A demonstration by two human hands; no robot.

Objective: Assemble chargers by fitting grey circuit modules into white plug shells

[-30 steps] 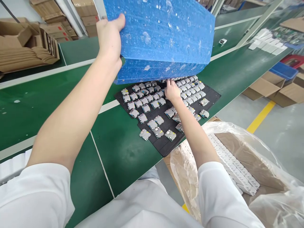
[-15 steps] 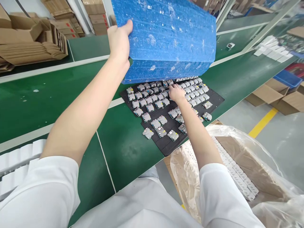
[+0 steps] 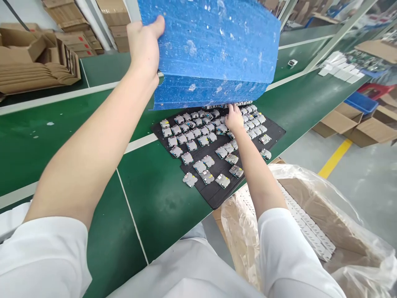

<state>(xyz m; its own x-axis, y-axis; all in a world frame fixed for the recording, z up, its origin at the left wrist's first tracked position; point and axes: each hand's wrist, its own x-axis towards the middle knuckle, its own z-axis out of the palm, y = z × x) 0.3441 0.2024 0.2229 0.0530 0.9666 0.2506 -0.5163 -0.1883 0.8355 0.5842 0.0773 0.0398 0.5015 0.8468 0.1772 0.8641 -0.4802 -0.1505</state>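
Note:
My left hand [image 3: 143, 45] grips the left edge of a big blue corrugated plastic sheet [image 3: 214, 49] and holds it tilted up above a black mat [image 3: 217, 192]. Rows of several small grey modules [image 3: 198, 134] cover the mat. Under the sheet's lower edge, my right hand [image 3: 234, 120] rests on the modules at the far middle of the mat, fingers curled down among them. What those fingers hold, if anything, is hidden.
The mat lies on a green conveyor belt [image 3: 62, 128] with white lines. A cardboard box lined with clear plastic [image 3: 313, 231], with white strips inside, stands below the belt's near edge at right. Flat cartons [image 3: 34, 62] are stacked at back left, open boxes [image 3: 353, 120] on the floor at right.
My right hand has shifted slightly right along the far rows of modules. My left hand keeps the blue sheet raised; the view has swayed a little.

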